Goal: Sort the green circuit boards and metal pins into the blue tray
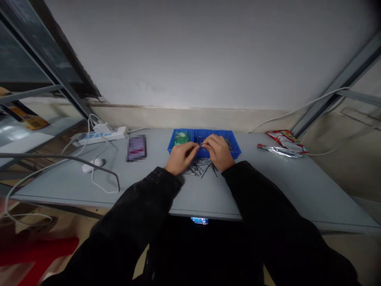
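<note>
My left hand [182, 157] and my right hand [218, 151] meet over the front of a blue divided bin [235, 147], fingertips pinched close together. Something small and thin sits between the fingertips, too small to name. Green material [182, 138] fills the bin's left compartment. Small dark metal pieces lie in the middle and right compartments, partly hidden by my right hand. On the table just below my hands is a loose pile of thin dark metal pins [196, 169], some of them under my wrists.
A grey table [262, 190] carries everything. To the left are a purple packet [137, 147], a white power strip [114, 135], a white charger case [93, 165] and looping cables. Red and silver wrappers [285, 145] lie at the right. A glowing screen [199, 220] shows below the front edge.
</note>
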`<state>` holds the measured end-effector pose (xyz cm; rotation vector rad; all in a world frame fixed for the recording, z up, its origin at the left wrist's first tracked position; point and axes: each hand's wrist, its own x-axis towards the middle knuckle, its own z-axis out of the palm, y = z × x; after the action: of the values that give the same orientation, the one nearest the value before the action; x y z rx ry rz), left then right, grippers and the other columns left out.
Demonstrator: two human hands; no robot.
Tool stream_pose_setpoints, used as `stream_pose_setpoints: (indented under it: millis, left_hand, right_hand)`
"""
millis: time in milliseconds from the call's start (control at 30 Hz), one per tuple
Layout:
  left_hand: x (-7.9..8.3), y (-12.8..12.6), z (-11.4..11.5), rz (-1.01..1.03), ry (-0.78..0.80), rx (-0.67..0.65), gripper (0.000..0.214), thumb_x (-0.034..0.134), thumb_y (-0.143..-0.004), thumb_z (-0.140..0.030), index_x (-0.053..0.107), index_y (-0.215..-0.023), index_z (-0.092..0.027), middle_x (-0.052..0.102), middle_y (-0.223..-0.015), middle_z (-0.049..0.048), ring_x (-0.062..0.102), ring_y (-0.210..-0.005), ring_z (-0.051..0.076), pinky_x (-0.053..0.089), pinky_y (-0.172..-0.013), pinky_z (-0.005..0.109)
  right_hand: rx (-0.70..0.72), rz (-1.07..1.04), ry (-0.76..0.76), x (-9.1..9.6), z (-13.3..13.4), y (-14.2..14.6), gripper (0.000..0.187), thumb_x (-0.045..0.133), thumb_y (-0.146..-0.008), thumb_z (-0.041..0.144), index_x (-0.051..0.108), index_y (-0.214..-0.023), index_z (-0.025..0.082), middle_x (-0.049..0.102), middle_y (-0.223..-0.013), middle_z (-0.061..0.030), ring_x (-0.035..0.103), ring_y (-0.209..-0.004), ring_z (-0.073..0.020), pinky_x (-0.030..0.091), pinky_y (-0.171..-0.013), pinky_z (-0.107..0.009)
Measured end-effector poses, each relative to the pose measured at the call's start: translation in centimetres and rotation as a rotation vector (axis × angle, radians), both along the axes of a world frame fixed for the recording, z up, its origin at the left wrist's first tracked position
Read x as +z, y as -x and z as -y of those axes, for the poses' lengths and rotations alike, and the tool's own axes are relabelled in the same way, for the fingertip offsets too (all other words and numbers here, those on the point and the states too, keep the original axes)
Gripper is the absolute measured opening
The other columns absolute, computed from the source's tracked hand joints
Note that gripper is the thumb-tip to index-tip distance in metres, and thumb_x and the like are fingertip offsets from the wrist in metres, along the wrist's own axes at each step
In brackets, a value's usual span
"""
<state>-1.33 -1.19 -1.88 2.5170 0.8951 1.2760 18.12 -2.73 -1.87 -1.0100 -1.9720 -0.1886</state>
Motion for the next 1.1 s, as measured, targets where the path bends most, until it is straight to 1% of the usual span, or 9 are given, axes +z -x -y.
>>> stream_pose_setpoints:
  millis: [300,367,433,500,567,667,800,900,1100]
  left_hand:
    - [0.5,0.3,-0.5,0.088,-0.012,0.02,0.022,0.06,-0.098,-0.033,0.073,-0.095,-0.015,0.074,-0.087,0.0045,0.06,-0.068,0.011,0.048,-0.066,0.024]
    - [0.5,0.4,-0.5,0.121,-0.008,0.049,0.023,0.061,-0.097,-0.033,0.073,-0.093,-0.014,0.073,-0.082,0.0038,0.058,-0.063,0.01,0.046,-0.063,0.023]
    - [0.6,0.5,-0.4,0.141,0.003,0.081,0.024,0.061,-0.097,-0.034,0.074,-0.093,-0.014,0.068,-0.069,0.0006,0.054,-0.056,0.009,0.044,-0.059,0.022]
    - [0.6,0.8,-0.2,0.079,0.024,0.068,0.026,0.061,-0.098,-0.035,0.076,-0.094,-0.015,0.061,-0.057,-0.0029,0.049,-0.049,0.008,0.041,-0.056,0.022]
    - [0.6,0.9,0.1,-0.055,0.05,0.007,0.026,0.06,-0.098,-0.036,0.077,-0.096,-0.016,0.057,-0.052,-0.0039,0.047,-0.046,0.008,0.041,-0.056,0.022]
    - [0.6,0.9,0.3,-0.262,0.109,-0.093,0.026,0.061,-0.097,-0.037,0.078,-0.098,-0.018,0.059,-0.054,-0.0018,0.05,-0.048,0.01,0.041,-0.057,0.024]
    - [0.4,0.5,0.2,-0.471,0.199,-0.163,0.022,0.062,-0.096,-0.034,0.078,-0.095,-0.019,0.068,-0.065,0.0024,0.059,-0.057,0.013,0.043,-0.062,0.025]
    - [0.2,0.2,0.0,-0.541,0.219,-0.153,0.019,0.063,-0.095,-0.03,0.078,-0.097,-0.02,0.071,-0.073,0.0043,0.062,-0.062,0.015,0.044,-0.065,0.026]
    - [0.1,0.2,-0.2,-0.552,0.246,-0.135,0.018,0.06,-0.095,-0.027,0.076,-0.094,-0.019,0.072,-0.077,0.005,0.063,-0.065,0.016,0.045,-0.068,0.026]
  right_hand:
    - [-0.041,-0.062,-0.085,0.0,-0.1,-0.4,0.017,0.052,-0.101,0.026,0.062,-0.087,0.021,0.067,-0.092,-0.0046,0.06,-0.092,-0.0222,0.04,-0.083,-0.037]
    - [-0.068,-0.094,-0.097,0.0,-0.2,-0.5,0.018,0.052,-0.101,0.026,0.062,-0.087,0.022,0.068,-0.091,-0.0048,0.06,-0.092,-0.0226,0.04,-0.083,-0.038]
    - [-0.116,-0.139,-0.104,0.0,-0.3,-0.7,0.017,0.053,-0.1,0.026,0.064,-0.088,0.022,0.069,-0.091,-0.0052,0.061,-0.092,-0.0228,0.04,-0.083,-0.038]
    - [-0.182,-0.173,-0.099,-0.2,-0.5,-0.9,0.015,0.055,-0.099,0.027,0.066,-0.091,0.021,0.072,-0.092,-0.0055,0.062,-0.089,-0.0226,0.039,-0.084,-0.039]
    - [-0.251,-0.179,-0.073,-0.4,-0.8,-1.1,0.013,0.057,-0.098,0.027,0.068,-0.098,0.021,0.073,-0.093,-0.0056,0.062,-0.084,-0.0224,0.039,-0.085,-0.04]
    - [-0.302,-0.156,-0.04,-0.6,-1.0,-1.2,0.014,0.059,-0.096,0.029,0.069,-0.103,0.022,0.074,-0.09,-0.0047,0.062,-0.082,-0.0229,0.038,-0.084,-0.04]
    - [-0.297,-0.126,-0.038,-0.7,-1.0,-1.0,0.012,0.061,-0.096,0.031,0.069,-0.098,0.022,0.074,-0.089,-0.0044,0.062,-0.086,-0.0237,0.037,-0.084,-0.04]
    - [-0.293,-0.111,-0.031,-0.5,-0.8,-0.8,0.011,0.062,-0.096,0.03,0.069,-0.096,0.022,0.074,-0.088,-0.0043,0.062,-0.087,-0.0237,0.037,-0.084,-0.04]
    - [-0.282,-0.12,-0.011,-0.6,-0.8,-0.6,0.01,0.062,-0.095,0.031,0.068,-0.093,0.023,0.073,-0.088,-0.0037,0.062,-0.086,-0.023,0.037,-0.083,-0.039]
